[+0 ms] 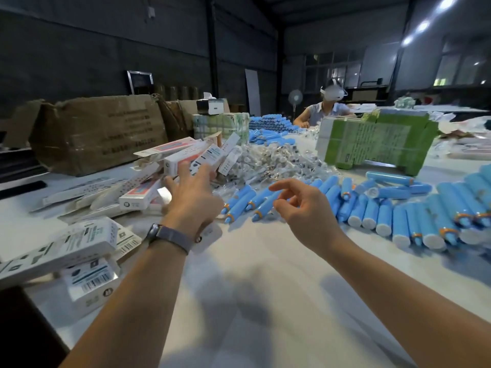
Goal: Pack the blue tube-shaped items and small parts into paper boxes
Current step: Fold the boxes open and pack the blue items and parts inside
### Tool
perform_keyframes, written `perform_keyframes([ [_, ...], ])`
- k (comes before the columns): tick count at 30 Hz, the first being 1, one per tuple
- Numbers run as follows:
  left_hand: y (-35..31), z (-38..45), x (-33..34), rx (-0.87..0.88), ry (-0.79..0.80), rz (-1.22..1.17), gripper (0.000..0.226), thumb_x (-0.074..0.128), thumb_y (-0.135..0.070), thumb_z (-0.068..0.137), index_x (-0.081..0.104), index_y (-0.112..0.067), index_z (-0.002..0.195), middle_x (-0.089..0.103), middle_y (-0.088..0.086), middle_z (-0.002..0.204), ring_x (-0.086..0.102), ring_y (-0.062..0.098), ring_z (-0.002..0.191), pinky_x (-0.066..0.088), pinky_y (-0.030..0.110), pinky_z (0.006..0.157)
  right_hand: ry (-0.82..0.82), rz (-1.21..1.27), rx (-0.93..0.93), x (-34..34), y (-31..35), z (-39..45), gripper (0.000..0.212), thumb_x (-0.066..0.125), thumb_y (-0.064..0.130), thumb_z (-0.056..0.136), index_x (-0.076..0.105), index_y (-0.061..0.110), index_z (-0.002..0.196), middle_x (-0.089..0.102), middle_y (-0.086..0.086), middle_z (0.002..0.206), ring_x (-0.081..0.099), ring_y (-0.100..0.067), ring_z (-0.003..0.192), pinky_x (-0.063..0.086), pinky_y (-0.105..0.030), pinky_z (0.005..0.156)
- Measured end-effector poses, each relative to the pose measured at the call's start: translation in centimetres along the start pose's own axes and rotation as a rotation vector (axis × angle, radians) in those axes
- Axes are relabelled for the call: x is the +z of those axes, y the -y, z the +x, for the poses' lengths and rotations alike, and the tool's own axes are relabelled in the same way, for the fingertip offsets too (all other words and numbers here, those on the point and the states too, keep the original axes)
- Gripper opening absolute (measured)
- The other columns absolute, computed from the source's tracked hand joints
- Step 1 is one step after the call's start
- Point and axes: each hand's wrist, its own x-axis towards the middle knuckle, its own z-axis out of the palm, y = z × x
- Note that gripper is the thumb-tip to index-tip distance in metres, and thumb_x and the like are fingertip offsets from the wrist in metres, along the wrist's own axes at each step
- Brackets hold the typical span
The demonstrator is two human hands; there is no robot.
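Blue tubes lie in rows on the white table from centre out to three o'clock, with a heap of small bagged parts at twelve o'clock and white paper boxes scattered from nine to eleven o'clock. The left hand, fingers spread and straight, reaches over the boxes holding nothing; the right hand hovers above the nearest tubes, fingers loosely curled and apart, empty. A torn cardboard carton stands at ten o'clock, a green bundle at one o'clock.
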Motion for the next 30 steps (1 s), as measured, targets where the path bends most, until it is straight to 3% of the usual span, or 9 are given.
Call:
perform_keyframes([
  [3,-3.2,-0.1,-1.2,0.077,-0.009,-0.555,0.054,0.046,0.006,0.077,0.058,-0.033,0.113,0.051,0.005,0.123,0.064,0.014,0.091,0.053,0.026,0.067,0.006,-0.006,-0.045,-0.6,0.2,0.2,0.045,0.065,0.003,0.082,0.061,0.044,0.103,0.059,0.016,0.079,0.053,-0.002,0.059,0.046,-0.023,0.061],
  [4,-4.3,-0.1,-1.5,0.074,0.043,-0.736,0.055,0.044,0.009,0.078,0.062,-0.029,0.114,0.057,0.004,0.108,0.063,0.005,0.068,0.048,0.019,0.048,0.042,-0.024,-0.085,-0.9,0.3,0.1,0.055,0.067,0.002,0.080,0.058,0.046,0.113,0.057,0.016,0.090,0.056,-0.002,0.067,0.046,-0.019,0.064],
  [6,-6.4,-0.3,-1.7,0.039,0.175,-0.892,0.054,0.039,0.014,0.081,0.064,-0.021,0.113,0.057,-0.002,0.098,0.058,0.002,0.067,0.041,0.012,0.038,0.124,-0.087,-0.208,-1.5,0.5,0.0,0.075,0.073,0.001,0.077,0.048,0.047,0.130,0.051,0.015,0.112,0.057,-0.003,0.089,0.043,-0.011,0.073],
  [12,-7.8,-0.7,1.5,-0.127,0.606,-1.150,0.034,0.024,0.002,0.104,0.048,-0.001,0.079,0.045,0.011,0.079,0.052,0.016,0.063,0.044,0.019,0.055,0.228,-0.376,-0.436,-3.6,0.2,0.2,0.072,0.088,0.024,0.071,0.056,0.022,0.136,0.046,-0.010,0.141,0.046,-0.030,0.128,0.041,-0.050,0.104],
  [17,-7.7,-3.6,3.3,-0.289,0.832,-1.395,0.046,0.037,-0.030,0.098,0.068,-0.002,0.080,0.063,0.019,0.087,0.062,0.027,0.077,0.042,0.036,0.081,0.231,-0.373,-0.404,-5.2,-0.2,0.1,0.059,0.090,0.027,0.068,0.065,0.020,0.122,0.062,0.000,0.120,0.057,-0.021,0.111,0.045,-0.042,0.095],
  [20,-8.1,-4.7,4.8,-0.154,0.730,-1.302,0.048,0.031,-0.053,0.100,0.066,-0.021,0.110,0.062,0.003,0.101,0.051,0.024,0.104,0.035,0.048,0.097,-0.026,-0.282,-0.167,-5.7,0.2,0.3,0.051,0.084,0.049,0.065,0.061,0.023,0.103,0.065,0.011,0.093,0.057,-0.012,0.081,0.046,-0.033,0.072],
  [23,-9.0,-6.0,6.7,0.147,0.608,-1.256,0.059,0.031,-0.064,0.098,0.059,-0.026,0.133,0.066,-0.003,0.130,0.058,0.012,0.123,0.040,0.046,0.108,-0.112,-0.150,0.067,-5.9,0.7,0.8,0.066,0.072,0.066,0.056,0.051,0.026,0.105,0.065,0.014,0.088,0.060,-0.006,0.075,0.051,-0.036,0.073],
  [27,-8.0,-7.1,10.5,0.568,0.562,-1.263,0.058,0.060,-0.040,0.095,0.039,-0.028,0.147,0.055,-0.001,0.145,0.049,0.017,0.137,0.044,0.039,0.110,-0.071,-0.111,0.149,-6.4,0.8,0.8,0.077,0.063,0.083,0.046,0.047,0.038,0.107,0.062,0.024,0.074,0.060,0.007,0.064,0.045,-0.025,0.065],
  [30,-7.3,-6.8,11.8,0.603,0.536,-1.255,0.058,0.069,-0.026,0.089,0.045,-0.043,0.139,0.063,-0.001,0.133,0.057,0.020,0.127,0.050,0.042,0.102,0.008,-0.104,0.149,-6.7,0.6,1.0,0.076,0.064,0.082,0.043,0.052,0.033,0.100,0.063,0.021,0.078,0.060,0.003,0.065,0.046,-0.021,0.061],
])
